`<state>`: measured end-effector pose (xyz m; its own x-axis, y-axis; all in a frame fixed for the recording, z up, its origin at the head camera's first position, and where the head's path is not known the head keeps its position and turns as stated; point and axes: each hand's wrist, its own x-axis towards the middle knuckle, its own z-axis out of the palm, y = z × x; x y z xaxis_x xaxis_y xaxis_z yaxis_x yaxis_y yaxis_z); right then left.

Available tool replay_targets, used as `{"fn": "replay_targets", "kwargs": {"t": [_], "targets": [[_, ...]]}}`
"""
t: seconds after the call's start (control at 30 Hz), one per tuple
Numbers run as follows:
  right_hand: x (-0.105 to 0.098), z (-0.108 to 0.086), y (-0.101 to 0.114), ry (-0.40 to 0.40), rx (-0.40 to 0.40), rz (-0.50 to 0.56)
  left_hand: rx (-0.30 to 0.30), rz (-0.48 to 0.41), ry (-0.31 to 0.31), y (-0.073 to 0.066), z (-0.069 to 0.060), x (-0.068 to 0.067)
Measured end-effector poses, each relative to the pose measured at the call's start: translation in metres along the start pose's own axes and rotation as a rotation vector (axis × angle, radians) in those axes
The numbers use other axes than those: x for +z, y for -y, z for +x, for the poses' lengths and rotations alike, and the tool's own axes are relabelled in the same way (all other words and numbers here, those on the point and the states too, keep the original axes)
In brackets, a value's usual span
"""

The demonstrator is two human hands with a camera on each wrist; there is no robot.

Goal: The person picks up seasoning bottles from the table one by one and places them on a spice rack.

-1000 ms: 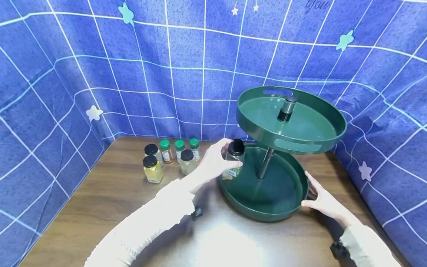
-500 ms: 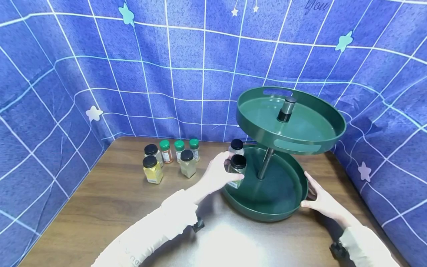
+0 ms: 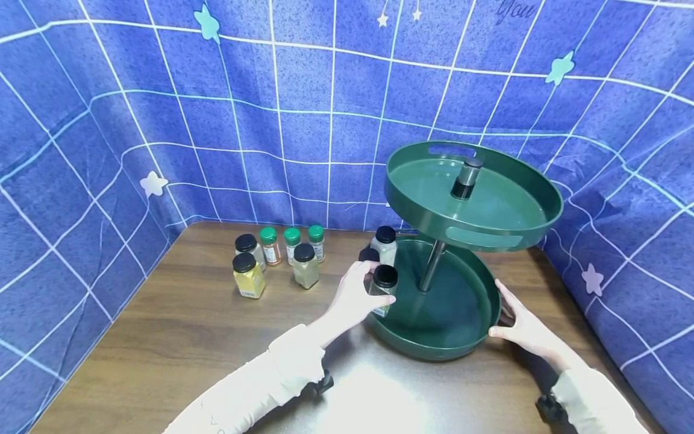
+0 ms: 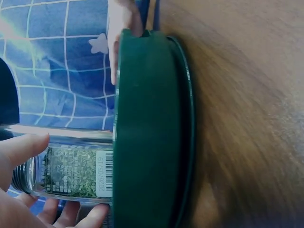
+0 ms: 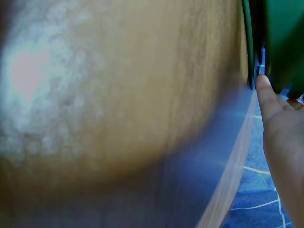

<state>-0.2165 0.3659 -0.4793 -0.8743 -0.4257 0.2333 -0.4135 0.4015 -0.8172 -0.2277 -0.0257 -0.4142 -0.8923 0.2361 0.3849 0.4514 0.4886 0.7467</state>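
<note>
- Head view: the left hand [image 3: 352, 296] pinches a clear glass herb jar [image 3: 385, 289] with a ribbed black lid, thumb on the near side, fingers behind.
- The herb jar is at the left rim of a round, smooth green lower tray [image 3: 428, 349], which stands toward the table's right edge.
- The right hand [image 3: 523, 325] rests on the lower tray's right rim, thumb and fingers spread apart.
- A shiny metal post [image 3: 432, 268] rises to a round upper tray [image 3: 423, 208] with oval slots cut in its wall.
- A white-filled jar [image 3: 385, 248] with a black lid is at the lower tray's back left rim.
- Near the back left corner of the wood-grain table [image 3: 162, 319]: three green-capped bottles [image 3: 271, 250], a yellow-filled jar [image 3: 250, 282] and two more black-lidded jars [image 3: 306, 272]. A creased blue cloth [image 3: 298, 90] with white grid lines hangs behind.
- Left wrist view: fingers and thumb clamp the herb jar's flat glass; flaky green leaves, white print and a barcode label show. Its base is hidden behind the lower tray's wall.
- Right wrist view: one straight finger touches the green rim; other fingertips are partly hidden, and the glossy wood is blurred.
</note>
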Motion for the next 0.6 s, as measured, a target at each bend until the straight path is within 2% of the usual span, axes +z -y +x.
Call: {"fn": "replay_targets", "kwargs": {"t": [0.27, 0.6], "targets": [[0.0, 0.0, 0.001, -0.001, 0.004, -0.016, 0.045, 0.01, -0.033, 0.01, -0.001, 0.005], [0.001, -0.001, 0.001, -0.011, 0.004, -0.015, 0.039, 0.013, -0.037, 0.017, -0.004, 0.008]]}}
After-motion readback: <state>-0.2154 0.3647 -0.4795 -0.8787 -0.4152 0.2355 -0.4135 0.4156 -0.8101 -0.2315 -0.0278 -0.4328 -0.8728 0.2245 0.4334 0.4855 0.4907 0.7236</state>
